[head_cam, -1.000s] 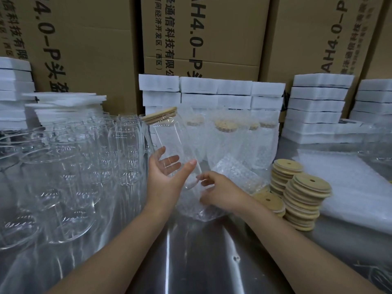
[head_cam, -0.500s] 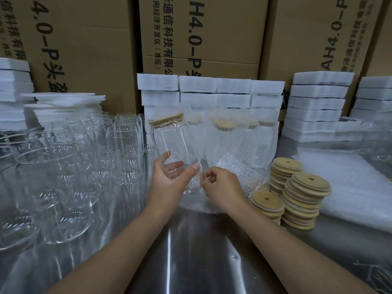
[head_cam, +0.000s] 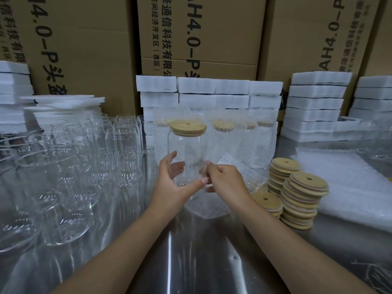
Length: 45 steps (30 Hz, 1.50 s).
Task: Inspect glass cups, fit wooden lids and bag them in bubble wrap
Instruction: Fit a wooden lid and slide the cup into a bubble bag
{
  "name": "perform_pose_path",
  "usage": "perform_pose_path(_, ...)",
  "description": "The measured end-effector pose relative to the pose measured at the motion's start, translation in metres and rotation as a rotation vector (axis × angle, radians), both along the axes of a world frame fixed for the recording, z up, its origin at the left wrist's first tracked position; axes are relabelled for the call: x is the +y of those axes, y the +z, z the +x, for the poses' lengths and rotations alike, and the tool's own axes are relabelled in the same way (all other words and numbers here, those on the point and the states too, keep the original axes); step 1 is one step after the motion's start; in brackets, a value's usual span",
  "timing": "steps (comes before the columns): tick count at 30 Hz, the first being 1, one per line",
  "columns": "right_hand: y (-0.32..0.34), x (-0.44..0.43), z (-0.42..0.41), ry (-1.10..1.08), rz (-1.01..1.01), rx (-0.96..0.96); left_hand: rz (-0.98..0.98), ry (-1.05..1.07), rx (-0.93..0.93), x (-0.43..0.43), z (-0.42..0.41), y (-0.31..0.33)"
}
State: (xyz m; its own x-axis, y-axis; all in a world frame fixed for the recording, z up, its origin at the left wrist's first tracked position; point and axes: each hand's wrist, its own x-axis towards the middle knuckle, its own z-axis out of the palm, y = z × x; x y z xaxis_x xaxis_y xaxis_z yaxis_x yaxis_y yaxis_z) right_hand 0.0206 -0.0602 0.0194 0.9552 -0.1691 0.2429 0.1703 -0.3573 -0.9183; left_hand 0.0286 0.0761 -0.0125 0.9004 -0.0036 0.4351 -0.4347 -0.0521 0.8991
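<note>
From the head: find cup (head_cam: pixel 187 151) clasped in left grip (head_cam: pixel 171 185), thumb on the near wall, fingers curled round the far wall, low on the body. Find lid (head_cam: pixel 187 127) seated on the mouth, well above that grip, straw hole up. Look just right of the left thumb for right grip (head_cam: pixel 226 181), fingertips pinched together on what seems the mouth edge of bag (head_cam: pixel 209 209); hard to be sure through clear film. Trace the bag down below both grips onto bench (head_cam: pixel 191 262).

Read the long axis as near vertical: lid end up and away from the grips, base down, just above the bag.

Probably at the bagging step. Spread the bag mouth wide with the right grip before lowering. Keep the axis upright and go base first, so as not to tip the lid off. Slide the left grip up toward the lid while drawing film up past the base. Squeeze lightly; expect slick glass. Steer clear of bare cups (head_cam: pixel 125 153) left of the left grip and spare lids (head_cam: pixel 301 200) right of the right grip.
</note>
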Motion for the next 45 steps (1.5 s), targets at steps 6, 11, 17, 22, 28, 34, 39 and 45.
perform_pose_path(6, 0.0, 0.003, -0.006, 0.019, 0.007, -0.157, 0.052, -0.032, -0.033, -0.001, -0.001, 0.0)
perform_pose_path(11, -0.002, 0.007, -0.012, 0.015, -0.277, -0.251, 0.137, -0.011, -0.061, -0.002, -0.001, 0.001)
perform_pose_path(17, 0.0, 0.006, -0.01, -0.112, -0.208, -0.228, 0.32, 0.065, -0.124, -0.002, -0.003, 0.002)
perform_pose_path(22, 0.001, -0.002, -0.005, -0.17, -0.081, -0.286, 0.072, -0.067, 0.062, -0.001, -0.003, 0.008)
perform_pose_path(28, 0.0, -0.009, 0.001, -0.225, 0.059, -0.348, -0.316, -0.067, 0.404, -0.003, 0.005, 0.011)
perform_pose_path(34, -0.001, -0.009, 0.002, -0.251, 0.031, -0.333, -0.326, 0.031, 0.327, -0.001, 0.006, 0.009)
perform_pose_path(39, -0.002, -0.009, 0.002, -0.253, 0.024, -0.339, -0.29, 0.06, 0.305, -0.001, 0.004, 0.008)
perform_pose_path(45, -0.001, -0.006, 0.0, -0.243, 0.025, -0.346, -0.293, 0.056, 0.316, -0.001, 0.004, 0.006)
